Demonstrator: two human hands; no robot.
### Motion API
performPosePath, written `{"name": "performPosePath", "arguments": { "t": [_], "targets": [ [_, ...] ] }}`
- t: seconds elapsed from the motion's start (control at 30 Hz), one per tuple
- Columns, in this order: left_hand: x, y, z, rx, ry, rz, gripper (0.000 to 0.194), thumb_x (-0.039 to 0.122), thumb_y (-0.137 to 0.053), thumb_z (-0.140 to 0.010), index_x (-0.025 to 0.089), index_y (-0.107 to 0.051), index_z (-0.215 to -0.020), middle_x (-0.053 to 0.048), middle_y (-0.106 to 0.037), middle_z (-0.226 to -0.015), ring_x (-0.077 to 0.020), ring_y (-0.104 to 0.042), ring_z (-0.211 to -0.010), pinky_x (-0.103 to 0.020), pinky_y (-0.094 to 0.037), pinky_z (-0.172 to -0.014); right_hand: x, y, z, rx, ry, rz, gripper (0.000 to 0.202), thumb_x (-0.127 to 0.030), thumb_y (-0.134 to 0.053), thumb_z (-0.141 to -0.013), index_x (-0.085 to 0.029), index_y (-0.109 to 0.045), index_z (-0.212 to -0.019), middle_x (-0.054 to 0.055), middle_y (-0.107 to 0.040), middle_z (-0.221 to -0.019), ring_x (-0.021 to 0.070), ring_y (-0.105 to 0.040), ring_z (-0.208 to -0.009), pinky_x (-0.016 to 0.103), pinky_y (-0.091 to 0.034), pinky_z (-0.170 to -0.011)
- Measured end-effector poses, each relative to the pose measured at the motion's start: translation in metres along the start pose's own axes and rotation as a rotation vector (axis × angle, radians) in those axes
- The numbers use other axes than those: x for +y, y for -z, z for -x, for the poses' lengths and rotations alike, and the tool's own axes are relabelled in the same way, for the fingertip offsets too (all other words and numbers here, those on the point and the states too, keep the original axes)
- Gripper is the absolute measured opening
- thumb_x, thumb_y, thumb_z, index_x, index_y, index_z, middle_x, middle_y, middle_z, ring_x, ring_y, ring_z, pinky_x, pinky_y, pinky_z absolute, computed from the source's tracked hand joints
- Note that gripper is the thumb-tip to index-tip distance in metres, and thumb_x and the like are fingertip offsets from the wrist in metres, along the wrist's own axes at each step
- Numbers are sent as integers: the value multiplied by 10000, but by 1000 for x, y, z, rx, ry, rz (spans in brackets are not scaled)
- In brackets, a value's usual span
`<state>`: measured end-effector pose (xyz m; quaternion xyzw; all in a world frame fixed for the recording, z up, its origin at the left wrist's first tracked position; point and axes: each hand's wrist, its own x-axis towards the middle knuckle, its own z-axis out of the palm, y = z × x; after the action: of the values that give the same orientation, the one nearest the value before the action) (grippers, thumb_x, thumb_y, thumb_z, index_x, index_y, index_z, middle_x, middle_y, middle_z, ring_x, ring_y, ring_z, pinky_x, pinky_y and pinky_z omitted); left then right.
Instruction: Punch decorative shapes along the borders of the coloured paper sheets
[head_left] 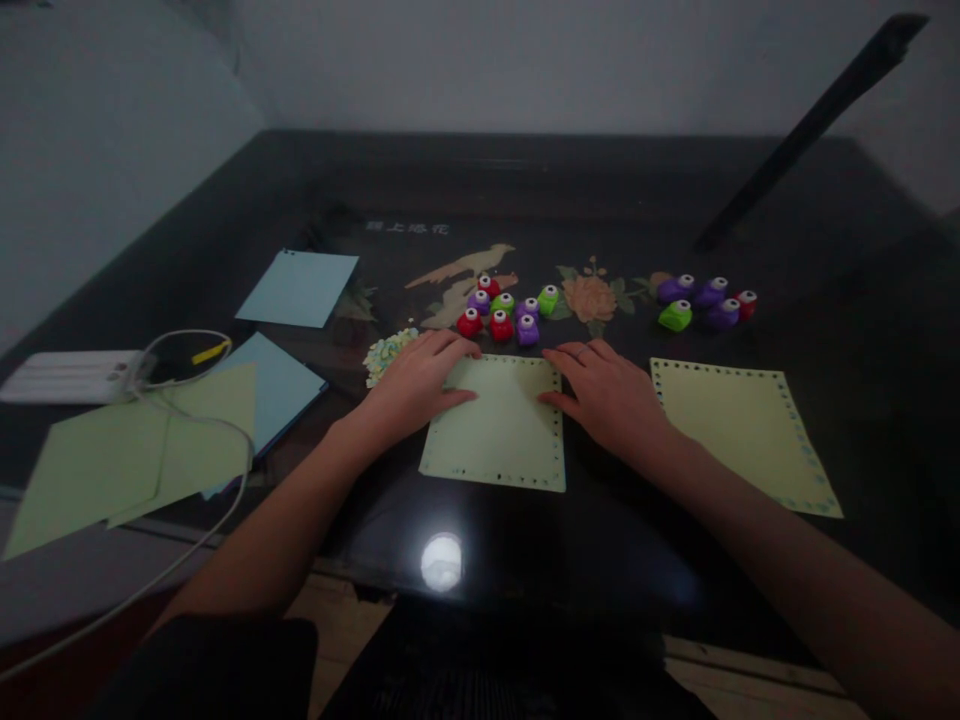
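Note:
A pale green square sheet of paper [496, 425] lies flat on the dark table before me, small holes punched along its edges. My left hand [426, 372] rests over its upper left side, thumb and fingers apart. On the upper right corner lies my right hand [609, 392], fingers stretched out and thumb separate, a ring on one finger. Just beyond the sheet stands a cluster of small craft punches [501, 324] in red, purple and green with white tops. A pile of tiny punched paper bits [386, 352] sits beside my left hand, which partly covers it.
At right lies a yellowish sheet [739, 430] with punched edges, partly behind my right forearm. More punches [709, 292] stand beyond it. Blue sheets [300, 288], plain green sheets [97, 460] and a white power strip-like device [71, 376] with a cable [236, 500] occupy the left.

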<state>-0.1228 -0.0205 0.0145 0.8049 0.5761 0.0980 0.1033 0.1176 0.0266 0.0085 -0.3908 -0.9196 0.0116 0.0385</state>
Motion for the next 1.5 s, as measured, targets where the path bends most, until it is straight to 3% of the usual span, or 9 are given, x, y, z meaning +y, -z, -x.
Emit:
{"name": "performPosePath", "arguments": {
  "t": [0.27,0.43,0.53,0.67,0.8,1.0,1.23,1.37,1.5],
  "targets": [
    [3,-2,1,88,97,180,419,222,-626,-818,226,-495,-1216,-57,-626,-1181,-235,-619,-986,-343,-459,-840,-1,1,1,41,-26,3,475,-382,-599,-845,-122,-535,-1238,127,-646,-1096,302,-554,-1003,393,-472,-769],
    [1,-2,0,263,258,373,371,285,-722,-731,190,-580,-1060,-9,-702,-846,-193,-660,-722,-296,-497,-671,2,2,0,81,-74,-67,563,-369,-650,-804,-114,-499,-1283,139,-617,-1166,315,-566,-1042,413,-488,-796],
    [-3,-4,0,324,318,582,374,294,-738,-707,183,-564,-1019,-6,-716,-807,-180,-677,-682,-268,-514,-613,10,3,-1,159,-126,-209,567,-358,-669,-783,-127,-498,-1271,146,-609,-1172,315,-571,-1049,418,-482,-808],
    [-4,-3,-2,363,353,816,374,267,-749,-672,186,-543,-973,-7,-722,-803,-177,-690,-689,-255,-541,-587,20,6,-3,214,-215,-563,542,-380,-696,-741,-143,-522,-1196,100,-653,-1007,219,-622,-752,364,-485,-690],
    [-2,0,-3,402,363,975,360,225,-756,-649,188,-533,-930,-3,-725,-795,-162,-691,-685,-245,-559,-597,20,10,-3,170,-307,-819,455,-413,-701,-709,-153,-575,-1061,58,-667,-840,168,-581,-613,320,-454,-604],
    [0,1,-3,457,368,1051,404,233,-776,-637,199,-530,-956,-4,-725,-801,-154,-687,-687,-246,-569,-613,11,21,0,-139,-289,-1075,327,-484,-631,-753,-159,-647,-777,-8,-584,-575,90,-431,-442,246,-328,-447],
    [2,-2,-2,382,356,1091,443,358,-721,-723,170,-553,-1086,-28,-731,-807,-186,-694,-712,-275,-557,-626,16,22,3,-72,-348,-1067,276,-432,-656,-761,-158,-666,-733,-43,-494,-446,77,-398,-403,238,-293,-441],
    [0,-3,0,198,292,975,306,436,-631,-790,135,-674,-820,-41,-727,-751,-170,-670,-670,-245,-511,-587,23,25,3,-16,-380,-1110,246,-406,-668,-754,-163,-684,-793,-12,-567,-543,72,-406,-412,242,-279,-430],
    [8,-2,2,46,284,956,275,404,-600,-808,148,-684,-753,-18,-693,-653,-124,-611,-556,-211,-453,-505,26,30,11,43,-415,-1160,225,-402,-690,-742,-181,-690,-784,-18,-560,-552,70,-410,-426,237,-274,-423]
  ]
}}
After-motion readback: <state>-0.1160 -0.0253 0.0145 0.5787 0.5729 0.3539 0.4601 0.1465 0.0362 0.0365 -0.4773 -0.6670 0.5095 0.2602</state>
